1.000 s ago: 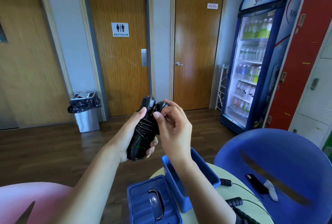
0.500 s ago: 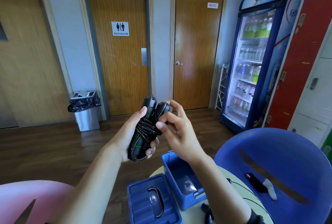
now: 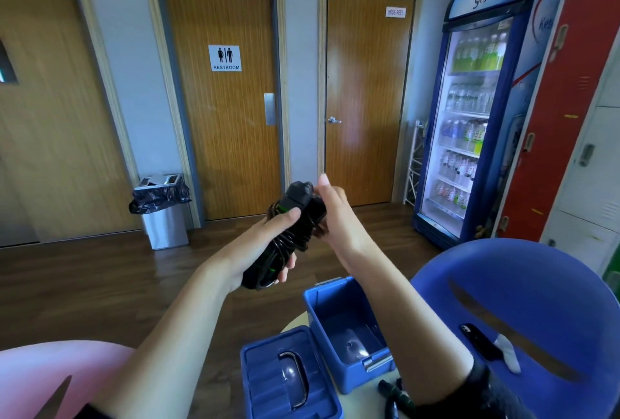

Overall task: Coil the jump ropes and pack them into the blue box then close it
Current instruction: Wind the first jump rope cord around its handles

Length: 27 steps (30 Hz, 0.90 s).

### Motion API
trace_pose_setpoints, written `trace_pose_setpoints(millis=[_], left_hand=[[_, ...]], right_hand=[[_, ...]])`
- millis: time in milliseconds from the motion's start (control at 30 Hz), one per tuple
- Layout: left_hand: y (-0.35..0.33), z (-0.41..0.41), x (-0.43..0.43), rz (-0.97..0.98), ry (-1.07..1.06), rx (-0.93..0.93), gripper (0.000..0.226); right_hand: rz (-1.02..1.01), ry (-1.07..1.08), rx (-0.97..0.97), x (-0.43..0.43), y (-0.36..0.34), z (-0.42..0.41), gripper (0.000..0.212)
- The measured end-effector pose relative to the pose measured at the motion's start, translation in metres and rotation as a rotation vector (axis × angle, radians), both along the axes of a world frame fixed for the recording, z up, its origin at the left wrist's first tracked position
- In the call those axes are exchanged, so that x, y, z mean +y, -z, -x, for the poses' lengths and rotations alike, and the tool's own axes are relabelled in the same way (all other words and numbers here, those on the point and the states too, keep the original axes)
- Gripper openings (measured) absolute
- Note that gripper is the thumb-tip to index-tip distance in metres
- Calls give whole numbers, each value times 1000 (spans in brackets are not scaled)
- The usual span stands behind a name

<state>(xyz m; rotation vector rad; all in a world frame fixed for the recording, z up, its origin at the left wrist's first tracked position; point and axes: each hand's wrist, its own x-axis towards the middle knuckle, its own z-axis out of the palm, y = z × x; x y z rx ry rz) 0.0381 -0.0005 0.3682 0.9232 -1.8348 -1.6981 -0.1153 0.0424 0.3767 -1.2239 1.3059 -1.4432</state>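
The left hand point(image 3: 258, 250) grips a jump rope point(image 3: 295, 207) wound into a tight bundle. Its two black handles, marked with thin green lines, lie side by side, and thin black cord is looped many times around their middle. The thumb point(image 3: 288, 215) lies across the near side of the bundle, over the cord wraps. The left fingers point(image 3: 289, 267) curl up from beneath the lower end, so the handles sit clamped in the palm.

The bundle's long axis runs diagonally. Its lower end sits down-left at the heel of the left palm, and its upper end points up-right, away toward the doors. The right hand point(image 3: 339, 217) closes on that upper end from the right, with the back of the hand to the camera. Most of its fingertips are hidden behind the handles, and one finger stands straight up above them.

The rope is held in the air, above and beyond the open blue box point(image 3: 335, 304). The box stands on the table point(image 3: 297, 322) with its lid point(image 3: 265, 381) lying just to its left. A second rope point(image 3: 391, 393) lies on the table near the box's near corner.
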Motion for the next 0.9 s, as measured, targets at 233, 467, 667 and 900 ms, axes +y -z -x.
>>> trace_pose_setpoints(millis=[233,467,667,900], left_hand=[[-10,7,8,672,-277,-400,65],[-15,9,8,1019,-326,-686,96],[-20,5,1,971,-232,-655,111],[-24,-22,-15,391,-400,97,53]], right_hand=[[-464,-139,290,-8,-48,13,110],[-236,103,352,-23,-20,6,62],[13,244,207,-13,-9,7,33],[188,200,107,-6,8,14,34]])
